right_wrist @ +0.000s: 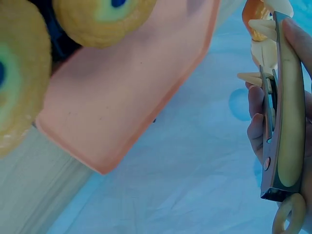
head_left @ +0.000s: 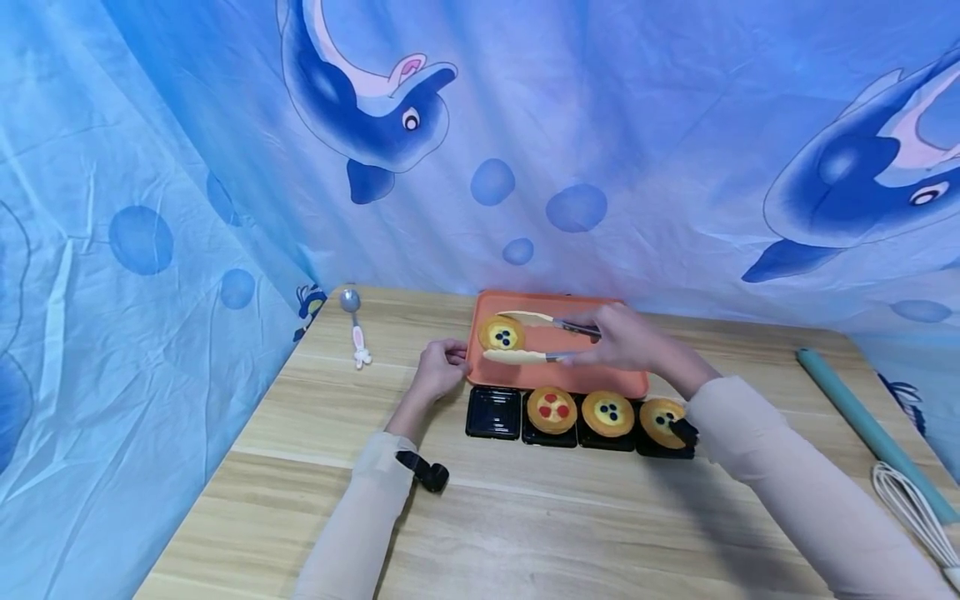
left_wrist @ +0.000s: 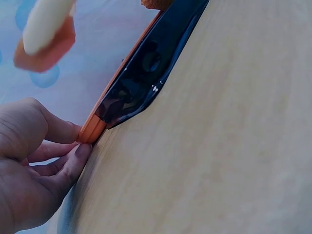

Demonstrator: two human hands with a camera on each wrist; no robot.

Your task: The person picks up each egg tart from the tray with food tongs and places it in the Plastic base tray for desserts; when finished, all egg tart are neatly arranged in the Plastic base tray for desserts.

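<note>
My right hand (head_left: 618, 337) grips a pair of tongs (right_wrist: 291, 122) above the orange tray (head_left: 558, 375). The tong tips stand on either side of a tart with dark berries (head_left: 502, 333) at the tray's left end; whether they squeeze it, I cannot tell. With thumb and fingers, my left hand (left_wrist: 36, 161) pinches the tray's left edge. Along the tray's near side runs a row of black square holders. The leftmost holder (head_left: 493, 413) has no tart; beside it sit a red-topped tart (head_left: 552, 410) and two more dark-berry tarts, one at centre (head_left: 607, 414) and one at right (head_left: 660, 421).
A spoon with a rabbit handle (head_left: 359, 342) lies at the back left of the wooden table (head_left: 510, 533). On the right are a teal rolling pin (head_left: 862, 417) and a white whisk (head_left: 911, 508). A blue dolphin-print curtain (head_left: 600, 125) hangs behind the table.
</note>
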